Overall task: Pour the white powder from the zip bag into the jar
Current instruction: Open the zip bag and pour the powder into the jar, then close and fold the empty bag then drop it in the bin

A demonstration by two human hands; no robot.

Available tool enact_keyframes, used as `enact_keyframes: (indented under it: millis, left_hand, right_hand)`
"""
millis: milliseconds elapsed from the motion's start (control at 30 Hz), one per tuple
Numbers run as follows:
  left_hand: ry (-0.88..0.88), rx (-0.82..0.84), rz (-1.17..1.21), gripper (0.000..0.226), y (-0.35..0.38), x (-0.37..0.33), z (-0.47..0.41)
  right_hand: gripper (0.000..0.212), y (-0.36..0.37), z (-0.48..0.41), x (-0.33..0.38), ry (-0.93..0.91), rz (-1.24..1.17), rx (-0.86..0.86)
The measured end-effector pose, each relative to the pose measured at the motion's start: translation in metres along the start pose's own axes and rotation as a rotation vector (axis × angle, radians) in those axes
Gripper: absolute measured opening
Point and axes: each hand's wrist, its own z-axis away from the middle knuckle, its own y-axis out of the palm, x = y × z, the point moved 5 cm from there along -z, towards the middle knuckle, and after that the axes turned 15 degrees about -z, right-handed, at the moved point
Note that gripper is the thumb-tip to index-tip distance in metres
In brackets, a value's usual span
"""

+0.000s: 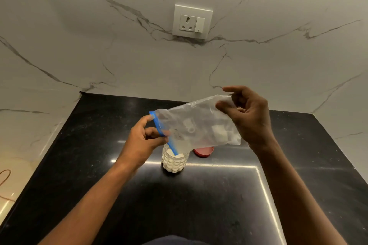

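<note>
The pouring looks nearly finished. The jar [174, 160] stands open on the black worktop [199, 205] and white powder fills it almost up to the neck. The zip bag [197, 125] is held tilted just above it, with the lower corner of its blue zip edge [162, 133] pointing into the jar's mouth. The bag is mostly transparent and flat; only a small remainder of powder [219, 132] sits near the lower right part, close to the bottom of the bag. I judge that what is left is to shake this remainder down to the opening, then to put the bag away and perhaps close the jar.

The left hand [143, 143] pinches the zip edge between thumb and fingers, holding the opening. The right hand [249, 117] grips the raised bottom end of the bag, with fingers closed on the plastic.

A red lid [203, 151] lies flat on the worktop just behind the jar, partly hidden by the bag. On the marble wall behind there is a white socket with switch [192, 21]. Nothing stands between the bag and the jar; the only risk I see is powder spilling beside the narrow mouth.
</note>
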Motion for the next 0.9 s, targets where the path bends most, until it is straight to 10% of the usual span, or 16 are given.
enact_keyframes:
  millis: [267, 567, 900]
  left_hand:
    - [0.164, -0.102, -0.016, 0.033, -0.026, -0.058, -0.001]
    - [0.634, -0.18, -0.578, 0.028, -0.037, -0.163, -0.004]
    - [0.62, -0.307, -0.912, 0.044, -0.032, -0.157, 0.006]
  right_hand:
    - [0.038, -0.034, 0.0, -0.026, 0.204, 0.006, -0.019]
    - [0.035, 0.035, -0.015, 0.001, -0.08, 0.029, 0.093]
    - [0.016, 0.055, -0.003, -0.01, -0.133, -0.174, -0.045]
